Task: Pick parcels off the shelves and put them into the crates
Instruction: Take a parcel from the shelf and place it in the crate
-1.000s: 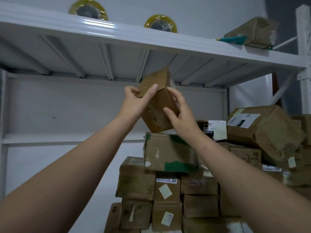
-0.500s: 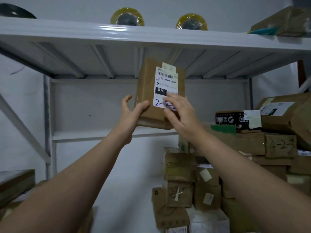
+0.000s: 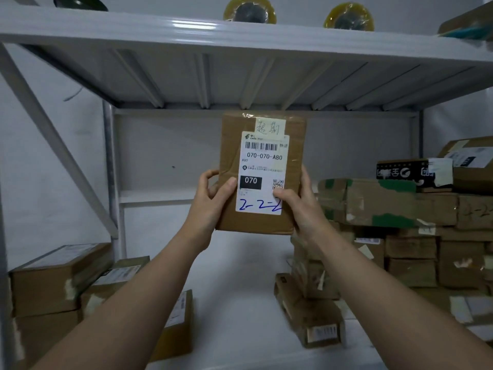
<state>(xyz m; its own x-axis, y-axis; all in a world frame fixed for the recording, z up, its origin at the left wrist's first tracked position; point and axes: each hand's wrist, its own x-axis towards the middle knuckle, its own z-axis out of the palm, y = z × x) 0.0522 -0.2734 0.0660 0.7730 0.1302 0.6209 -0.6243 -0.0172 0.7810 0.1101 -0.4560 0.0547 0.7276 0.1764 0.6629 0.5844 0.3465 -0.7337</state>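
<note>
Two yellowish tape rolls (image 3: 250, 9) (image 3: 349, 17) standing on edge, top centre and upper right of frame. Dark round object (image 3: 80, 1) at upper left, cut off by top edge, kind unclear. Pale wall (image 3: 48, 166) behind, left side of frame. Dark squiggly mark (image 3: 72, 94) on wall, upper left. Small dark speck (image 3: 173, 167) on white back panel (image 3: 170, 153), centre left.

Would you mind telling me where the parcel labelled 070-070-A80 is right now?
In the head view's centre, the parcel is held upright by both hands, left hand and right hand, below the white shelf.
</note>
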